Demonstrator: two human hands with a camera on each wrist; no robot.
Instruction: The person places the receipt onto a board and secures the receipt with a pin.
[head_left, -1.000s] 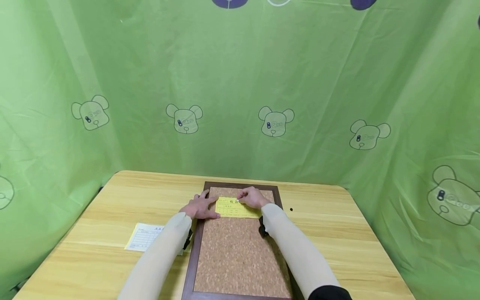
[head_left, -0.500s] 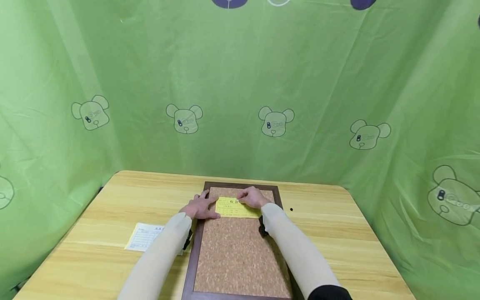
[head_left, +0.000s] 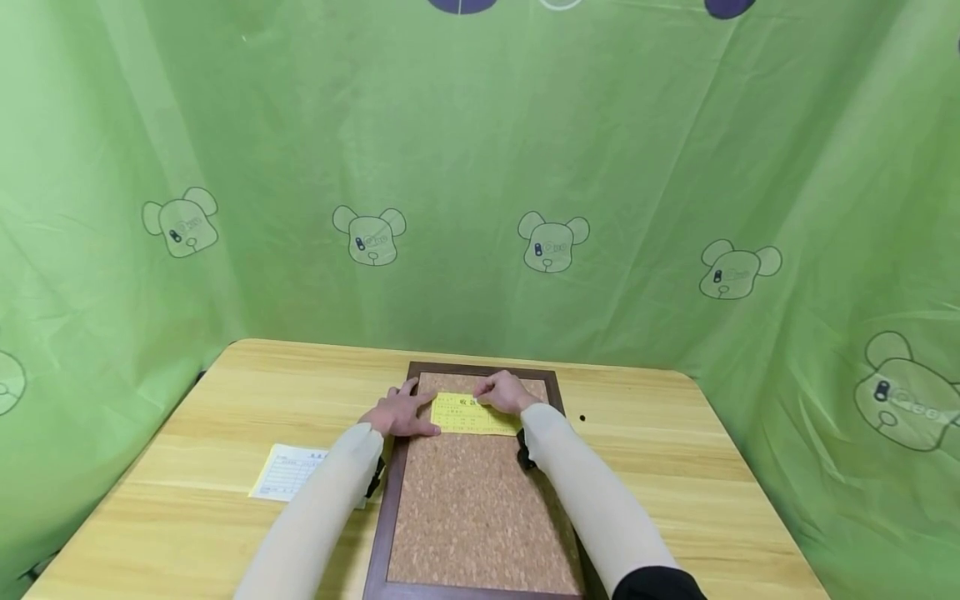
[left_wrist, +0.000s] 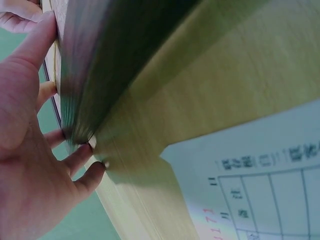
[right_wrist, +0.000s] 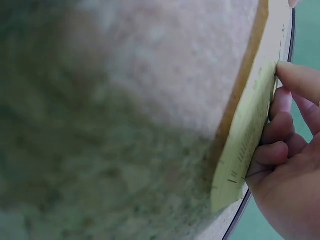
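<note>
A yellow receipt slip (head_left: 467,420) lies across the upper part of a cork board (head_left: 480,508) with a dark wooden frame (head_left: 384,533). My left hand (head_left: 401,413) rests at the slip's left edge, fingers spread, thumb and index finger near its corners. In the left wrist view, other fingertips (left_wrist: 82,150) reach to the frame's outer side. My right hand (head_left: 507,393) pinches a small white thing (head_left: 476,401), like a pushpin head, at the slip's upper middle; the fingers mostly hide it. In the right wrist view, the slip's near end (right_wrist: 227,192) lifts off the cork.
A white form with blue print (head_left: 288,473) lies on the wooden table (head_left: 187,433) left of the board, partly under the left sleeve (head_left: 322,508). A small dark round thing (head_left: 582,418) sits right of the board. A green curtain (head_left: 465,308) hangs behind.
Both hands and the slip stay in place. The head view has shifted very slightly.
</note>
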